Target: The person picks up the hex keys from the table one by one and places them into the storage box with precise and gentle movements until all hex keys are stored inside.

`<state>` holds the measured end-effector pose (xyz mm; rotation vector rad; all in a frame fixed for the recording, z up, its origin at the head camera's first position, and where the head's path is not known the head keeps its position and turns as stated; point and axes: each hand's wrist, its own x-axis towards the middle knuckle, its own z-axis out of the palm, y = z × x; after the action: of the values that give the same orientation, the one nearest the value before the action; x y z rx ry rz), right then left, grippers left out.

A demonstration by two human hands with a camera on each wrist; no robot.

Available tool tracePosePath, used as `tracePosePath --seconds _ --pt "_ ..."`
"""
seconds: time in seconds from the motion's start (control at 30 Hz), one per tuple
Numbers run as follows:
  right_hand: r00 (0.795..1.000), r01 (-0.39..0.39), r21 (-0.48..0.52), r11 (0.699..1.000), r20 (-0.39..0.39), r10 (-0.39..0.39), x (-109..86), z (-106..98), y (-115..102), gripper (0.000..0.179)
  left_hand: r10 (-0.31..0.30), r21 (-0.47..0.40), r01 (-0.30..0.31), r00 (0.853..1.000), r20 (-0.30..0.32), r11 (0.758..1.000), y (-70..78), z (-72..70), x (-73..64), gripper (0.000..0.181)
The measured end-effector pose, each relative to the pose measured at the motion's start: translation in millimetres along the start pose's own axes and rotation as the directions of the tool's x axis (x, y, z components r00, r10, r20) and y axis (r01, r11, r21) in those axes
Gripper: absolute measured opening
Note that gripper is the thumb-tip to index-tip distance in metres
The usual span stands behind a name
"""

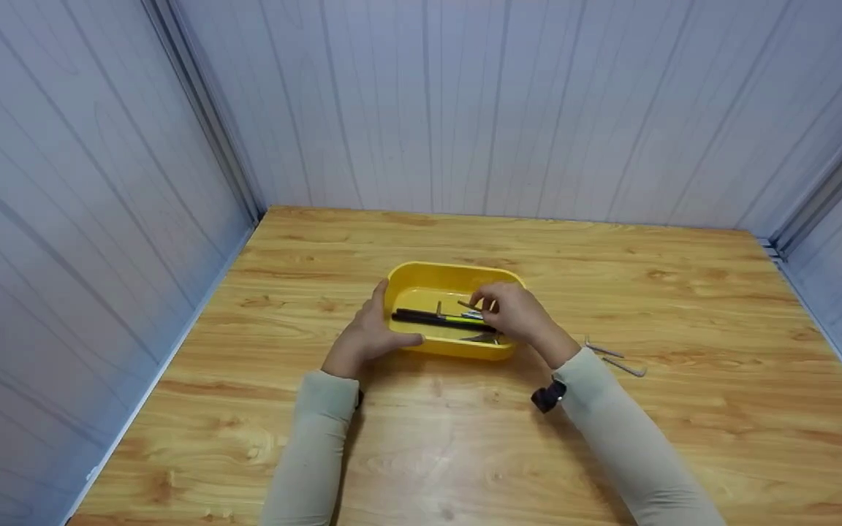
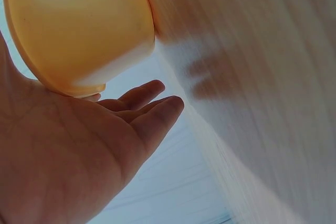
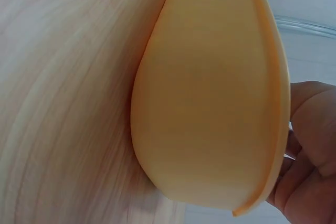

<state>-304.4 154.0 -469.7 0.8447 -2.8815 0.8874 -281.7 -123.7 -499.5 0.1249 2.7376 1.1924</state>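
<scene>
A yellow plastic bin (image 1: 457,351) sits on the wooden table. My left hand (image 1: 371,332) rests along its left end, thumb over the near rim and fingers lying fairly straight against the side. In the left wrist view the left palm (image 2: 68,150) is at the bin's rim. Over the bin's right side, my right hand (image 1: 517,313) pinches a thin metal hex key (image 1: 465,304) between thumb and fingers. Below lie black rods or pens (image 1: 414,317), a yellow-green strip (image 1: 461,319) and small metal pieces (image 1: 479,337). The right wrist view hides the pinch behind the bin wall.
Two L-shaped hex keys (image 1: 626,367) lie on the table right of the bin, close to the right forearm. Pale panelled walls (image 1: 465,109) enclose the table (image 1: 245,409) at the back and both sides.
</scene>
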Motion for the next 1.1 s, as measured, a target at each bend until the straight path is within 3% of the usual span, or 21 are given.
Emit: tracePosePath --seconds 0.53,1.1 --pt "0.999 0.002 -0.005 1.000 0.051 -0.002 5.8 14.8 -7.6 0.023 0.007 0.006 -0.007 1.000 -0.009 1.000 0.0 -0.7 -0.8 0.126" --pt "0.995 0.058 -0.097 0.994 0.085 -0.050 7.0 22.0 -9.2 0.026 -0.012 0.001 0.012 1.000 -0.001 1.000 1.3 1.0 -2.8 0.124"
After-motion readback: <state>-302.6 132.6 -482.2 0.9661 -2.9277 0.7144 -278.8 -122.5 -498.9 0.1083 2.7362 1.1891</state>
